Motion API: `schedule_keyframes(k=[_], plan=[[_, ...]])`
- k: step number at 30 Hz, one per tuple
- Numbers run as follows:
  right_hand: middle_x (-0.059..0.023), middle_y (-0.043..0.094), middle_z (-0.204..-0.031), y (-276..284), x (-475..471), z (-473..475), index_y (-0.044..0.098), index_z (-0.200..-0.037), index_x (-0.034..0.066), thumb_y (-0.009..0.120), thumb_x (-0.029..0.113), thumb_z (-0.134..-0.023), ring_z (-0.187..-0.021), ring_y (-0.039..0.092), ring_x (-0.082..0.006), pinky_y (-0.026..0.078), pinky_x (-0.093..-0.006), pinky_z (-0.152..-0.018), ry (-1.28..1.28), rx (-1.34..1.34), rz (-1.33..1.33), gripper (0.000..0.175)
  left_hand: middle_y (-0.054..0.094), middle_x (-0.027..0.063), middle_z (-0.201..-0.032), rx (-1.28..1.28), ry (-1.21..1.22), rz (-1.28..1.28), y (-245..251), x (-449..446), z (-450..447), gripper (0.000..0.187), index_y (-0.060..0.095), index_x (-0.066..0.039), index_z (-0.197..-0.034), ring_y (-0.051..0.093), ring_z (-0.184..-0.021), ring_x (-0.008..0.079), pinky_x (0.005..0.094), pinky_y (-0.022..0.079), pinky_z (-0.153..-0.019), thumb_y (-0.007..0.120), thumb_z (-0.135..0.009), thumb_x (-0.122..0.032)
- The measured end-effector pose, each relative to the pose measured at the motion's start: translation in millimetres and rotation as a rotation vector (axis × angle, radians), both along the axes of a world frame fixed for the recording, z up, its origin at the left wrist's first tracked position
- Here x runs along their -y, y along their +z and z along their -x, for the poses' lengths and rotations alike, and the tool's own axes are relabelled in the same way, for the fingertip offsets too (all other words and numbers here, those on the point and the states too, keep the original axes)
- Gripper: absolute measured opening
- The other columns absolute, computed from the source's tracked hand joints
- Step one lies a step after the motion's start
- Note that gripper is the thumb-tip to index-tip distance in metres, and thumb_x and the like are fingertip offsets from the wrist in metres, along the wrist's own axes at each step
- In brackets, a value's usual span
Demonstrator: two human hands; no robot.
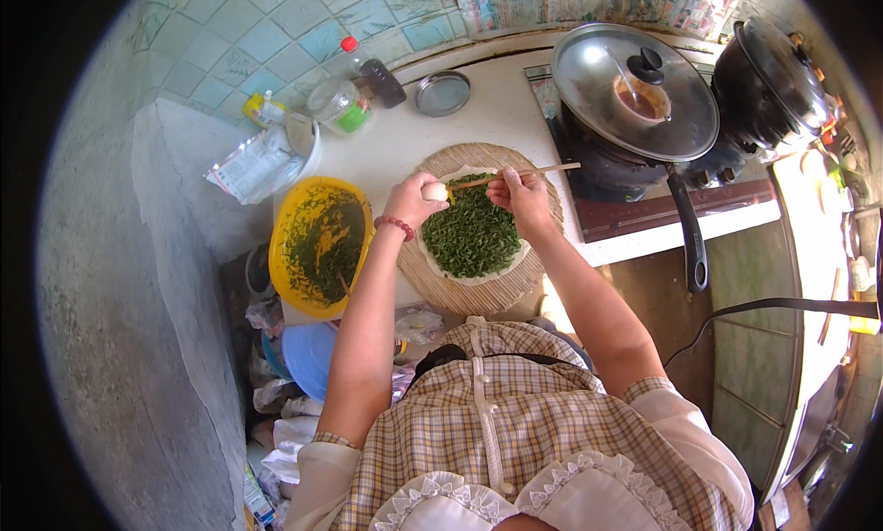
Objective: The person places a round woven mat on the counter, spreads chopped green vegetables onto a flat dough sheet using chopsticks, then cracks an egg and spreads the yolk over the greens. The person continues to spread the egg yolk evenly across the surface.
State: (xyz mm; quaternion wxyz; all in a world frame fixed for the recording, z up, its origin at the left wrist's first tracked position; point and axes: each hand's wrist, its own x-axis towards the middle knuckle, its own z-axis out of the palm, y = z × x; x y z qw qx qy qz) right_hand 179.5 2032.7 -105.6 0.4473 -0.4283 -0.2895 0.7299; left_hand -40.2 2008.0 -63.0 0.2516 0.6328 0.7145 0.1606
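Note:
My left hand, with a red bead bracelet at the wrist, holds a white egg over a round sheet of dough. Chopped green leaves cover most of that sheet, leaving its pale rim bare. Between the fingers of my right hand is a wooden chopstick, its left end at the egg. A small yellow patch shows just below that end; I cannot tell whether it is yolk. Beneath the dough lies a round mat of woven stalks.
A yellow basin holding chopped greens stands left. Behind are a jar, a red-capped bottle and a round metal lid. At right, a lidded pan with a bowl on its lid sits on the stove, beside a black pot.

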Motion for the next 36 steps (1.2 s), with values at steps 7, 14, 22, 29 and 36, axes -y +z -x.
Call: schedule_keyframes(k=[7, 14, 22, 29, 36], plan=[[-0.0106, 0.066, -0.084, 0, 1, 8, 0.059, -0.099, -0.0031, 0.051, 0.023, -0.100, -0.071, 0.065, -0.0157, 0.057, -0.0264, -0.065, -0.044, -0.041, 0.013, 0.027, 0.070, 0.0117, -0.098, -0.009, 0.038, 0.012, -4, 4, 8, 0.045, 0.064, -0.006, -0.108, 0.068, -0.090, 0.0210, 0.0328, 0.053, -0.082, 0.084, -0.069, -0.019], [-0.0093, 0.065, -0.083, 0, 3, 15, 0.059, -0.098, -0.0028, 0.052, 0.023, -0.100, -0.071, 0.065, -0.0155, 0.057, -0.0267, -0.066, -0.007, -0.063, 0.006, 0.027, 0.070, 0.0121, -0.097, -0.079, 0.090, 0.026, 3, 13, 10, 0.045, 0.065, -0.006, -0.105, 0.068, -0.089, 0.0224, 0.0332, 0.053, -0.082, 0.085, -0.068, -0.020], [-0.0091, 0.066, -0.084, 1, 9, 21, 0.060, -0.098, -0.0026, 0.052, 0.023, -0.100, -0.072, 0.065, -0.0152, 0.057, -0.0267, -0.067, 0.105, -0.052, -0.003, 0.027, 0.070, 0.0134, -0.099, -0.085, 0.246, 0.008, -3, 35, 1, 0.046, 0.064, -0.002, -0.105, 0.068, -0.089, 0.0241, 0.0334, 0.053, -0.081, 0.085, -0.067, -0.019], [-0.0097, 0.067, -0.086, -1, 13, 23, 0.061, -0.100, -0.0024, 0.054, 0.023, -0.099, -0.073, 0.066, -0.0146, 0.057, -0.0260, -0.067, 0.120, -0.039, 0.002, 0.027, 0.069, 0.0143, -0.100, 0.051, 0.355, -0.040, -11, 59, -1, 0.050, 0.062, 0.001, -0.109, 0.067, -0.090, 0.0225, 0.0332, 0.053, -0.081, 0.084, -0.068, -0.017], [-0.0091, 0.067, -0.085, -2, 22, 18, 0.060, -0.100, -0.0014, 0.053, 0.024, -0.099, -0.072, 0.066, -0.0149, 0.057, -0.0259, -0.065, 0.200, 0.002, 0.022, 0.026, 0.069, 0.0141, -0.100, 0.079, 0.351, -0.055, -15, 82, -7, 0.051, 0.061, 0.001, -0.110, 0.067, -0.090, 0.0219, 0.0326, 0.053, -0.081, 0.084, -0.069, -0.016]])
